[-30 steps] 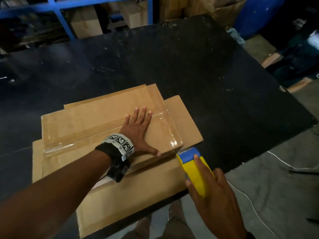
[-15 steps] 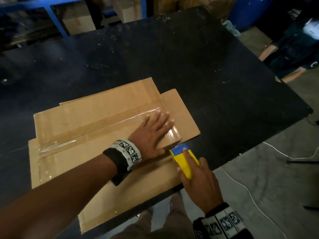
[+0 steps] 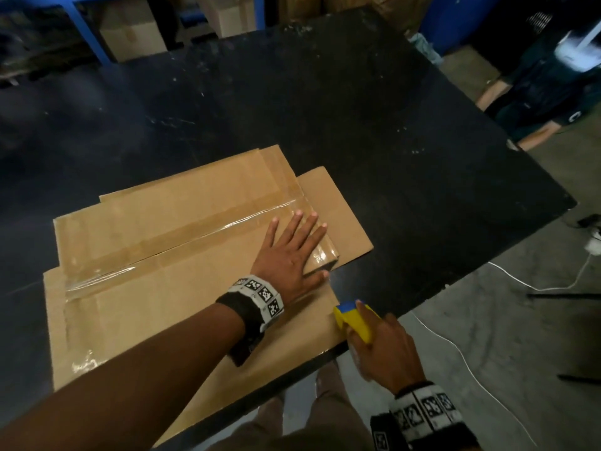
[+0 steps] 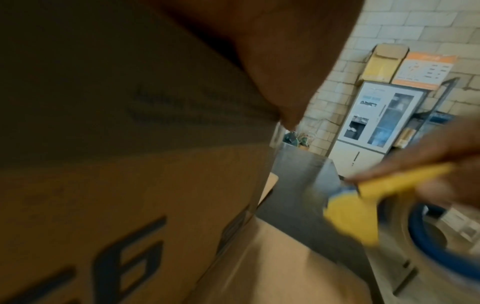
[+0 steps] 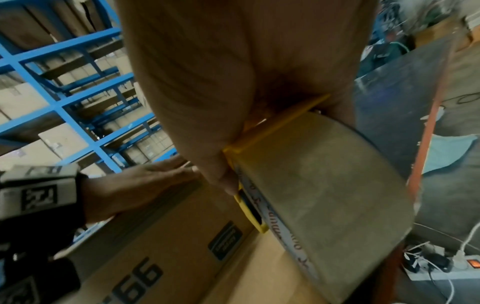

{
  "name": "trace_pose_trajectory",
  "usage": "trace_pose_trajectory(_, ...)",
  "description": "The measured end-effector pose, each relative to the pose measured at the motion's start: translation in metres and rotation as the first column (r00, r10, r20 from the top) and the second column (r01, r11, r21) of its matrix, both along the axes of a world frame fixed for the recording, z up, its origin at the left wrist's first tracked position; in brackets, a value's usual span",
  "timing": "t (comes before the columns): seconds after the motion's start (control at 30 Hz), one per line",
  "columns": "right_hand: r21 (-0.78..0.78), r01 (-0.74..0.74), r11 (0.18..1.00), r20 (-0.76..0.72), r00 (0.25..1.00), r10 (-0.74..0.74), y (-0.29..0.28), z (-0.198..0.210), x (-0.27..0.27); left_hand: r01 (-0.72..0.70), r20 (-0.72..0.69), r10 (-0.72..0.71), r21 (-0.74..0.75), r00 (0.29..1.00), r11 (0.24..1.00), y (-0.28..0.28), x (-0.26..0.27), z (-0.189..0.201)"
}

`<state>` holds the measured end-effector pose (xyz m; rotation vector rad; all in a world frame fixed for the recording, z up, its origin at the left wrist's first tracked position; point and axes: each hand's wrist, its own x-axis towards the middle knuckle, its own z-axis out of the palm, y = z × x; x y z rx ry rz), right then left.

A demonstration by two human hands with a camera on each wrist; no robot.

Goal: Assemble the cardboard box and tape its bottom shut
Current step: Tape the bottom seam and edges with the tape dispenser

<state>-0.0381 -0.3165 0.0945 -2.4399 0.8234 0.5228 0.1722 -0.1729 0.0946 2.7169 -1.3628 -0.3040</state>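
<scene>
The cardboard box (image 3: 169, 219) stands on the black table (image 3: 357, 118) with its closed bottom flaps up and a strip of clear tape (image 3: 195, 237) along the seam. Outer flaps lie spread flat around it. My left hand (image 3: 292, 252) lies flat, fingers straight, on the taped top near the box's right end, and appears from the side in the right wrist view (image 5: 135, 187). My right hand (image 3: 383, 356) grips a yellow and blue tape dispenser (image 3: 353, 320) at the table's near edge, just clear of the box's right corner. Its tape roll (image 5: 324, 195) fills the right wrist view.
Blue shelving (image 3: 84, 30) with cartons stands behind the table. Another person (image 3: 536, 92) is at the far right. A white cable (image 3: 455, 346) runs over the concrete floor to the right, with a power strip (image 5: 441, 267) below the table.
My left hand has slid to the right along the tape to the box's right end. My right hand has drawn the dispenser back from the box corner towards the table's near edge.
</scene>
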Motion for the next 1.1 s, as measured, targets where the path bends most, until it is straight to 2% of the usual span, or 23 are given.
trace_pose_trajectory(0.17,0.001,0.068,0.998,0.202,0.977,-0.067,-0.004,0.015,0.002,0.009,0.002,-0.009,-0.011,1.000,1.000,0.001,0.001,-0.001)
trace_pose_trajectory(0.33,0.027,0.096,0.995,0.426,0.899,-0.099,0.005,0.047,0.022,-0.047,-0.150,0.023,-0.155,0.988,0.987,0.034,0.008,0.024)
trace_pose_trajectory(0.43,0.059,0.060,0.996,0.567,0.819,-0.083,0.023,0.069,0.047,-0.173,-0.184,0.129,-0.245,0.974,0.954,0.094,0.012,0.041)
trace_pose_trajectory(0.57,0.110,-0.024,0.994,0.708,0.704,-0.061,0.064,0.089,0.094,-0.361,-0.158,0.324,-0.385,0.933,0.850,0.197,0.012,0.051)
trace_pose_trajectory(0.67,0.117,-0.147,0.982,0.751,0.661,0.010,0.108,0.093,0.132,-0.533,-0.174,0.508,-0.394,0.843,0.749,0.268,0.002,0.051)
trace_pose_trajectory(0.8,0.071,-0.303,0.950,0.768,0.625,0.142,0.174,0.085,0.176,-0.763,-0.259,0.719,-0.274,0.645,0.585,0.332,-0.019,0.042)
trace_pose_trajectory(0.9,0.026,-0.388,0.921,0.748,0.619,0.240,0.211,0.073,0.193,-0.825,-0.464,0.688,-0.224,0.559,0.519,0.356,-0.032,0.034)
trace_pose_trajectory(0.97,-0.015,-0.404,0.915,0.743,0.608,0.280,0.222,0.065,0.197,-0.838,-0.582,0.626,-0.200,0.519,0.508,0.358,-0.039,0.031)
trace_pose_trajectory(1.1,-0.044,-0.379,0.924,0.746,0.603,0.283,0.221,0.059,0.199,-0.839,-0.626,0.581,-0.247,0.520,0.485,0.352,-0.044,0.026)
